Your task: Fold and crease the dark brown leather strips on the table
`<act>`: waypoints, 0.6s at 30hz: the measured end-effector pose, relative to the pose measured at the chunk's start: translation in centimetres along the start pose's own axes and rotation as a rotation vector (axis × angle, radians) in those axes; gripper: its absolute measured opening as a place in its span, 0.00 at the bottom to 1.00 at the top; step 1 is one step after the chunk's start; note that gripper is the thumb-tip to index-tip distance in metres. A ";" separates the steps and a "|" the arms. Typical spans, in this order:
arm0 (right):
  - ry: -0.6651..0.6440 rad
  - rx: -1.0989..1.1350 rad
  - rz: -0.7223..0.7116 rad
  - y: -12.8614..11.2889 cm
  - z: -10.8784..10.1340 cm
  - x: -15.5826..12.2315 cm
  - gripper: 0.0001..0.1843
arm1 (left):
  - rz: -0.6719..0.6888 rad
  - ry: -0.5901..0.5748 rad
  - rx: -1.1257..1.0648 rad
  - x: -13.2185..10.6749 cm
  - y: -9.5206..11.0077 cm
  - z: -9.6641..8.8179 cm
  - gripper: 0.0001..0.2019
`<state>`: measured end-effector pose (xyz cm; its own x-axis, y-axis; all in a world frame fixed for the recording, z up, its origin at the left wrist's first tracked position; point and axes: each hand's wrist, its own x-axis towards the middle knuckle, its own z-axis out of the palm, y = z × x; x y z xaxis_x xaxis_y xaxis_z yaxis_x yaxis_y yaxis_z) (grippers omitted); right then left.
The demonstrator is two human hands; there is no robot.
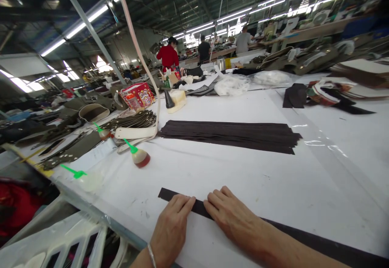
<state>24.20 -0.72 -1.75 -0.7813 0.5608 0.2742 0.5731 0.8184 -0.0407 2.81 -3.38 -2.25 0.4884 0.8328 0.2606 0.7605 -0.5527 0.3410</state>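
Note:
A long, flat dark brown strip point(201, 209) lies across the white tabletop near me, running from its squared end off to the lower right. My left hand point(174, 219) is closed on it close to that end, thumb and fingers pressed together at the edge. A short way to the right, my right hand point(227, 213) also grips the strip with curled fingers. Its forearm covers part of the strip. Beyond both hands rests a stack of similar dark strips point(227, 135). What the fingertips do underneath is hidden.
Green-tipped squeeze bottles point(141, 158) stand to the left, by a pale strap piece point(135, 132). A white hose point(136, 49) hangs down there. Farther back are a red box point(138, 96) and plastic bags point(232, 86). A white plastic chair point(67, 239) is at lower left. Several people work behind.

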 end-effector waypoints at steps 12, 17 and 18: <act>0.003 0.069 0.055 0.5 -0.7 -2.5 0.12 | -0.028 -0.086 0.045 0.2 0.6 -0.3 0.28; 0.021 0.162 0.202 0.6 0.1 -1.6 0.10 | -0.048 -0.082 -0.008 0.3 0.7 -0.2 0.29; 0.019 0.175 0.212 0.5 0.2 -1.4 0.09 | -0.053 -0.082 -0.015 0.4 0.7 -0.3 0.29</act>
<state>25.52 -1.02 -2.32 -0.6426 0.7210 0.2595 0.6707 0.6930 -0.2644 3.36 -3.46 -1.67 0.4816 0.8601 0.1679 0.7797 -0.5080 0.3660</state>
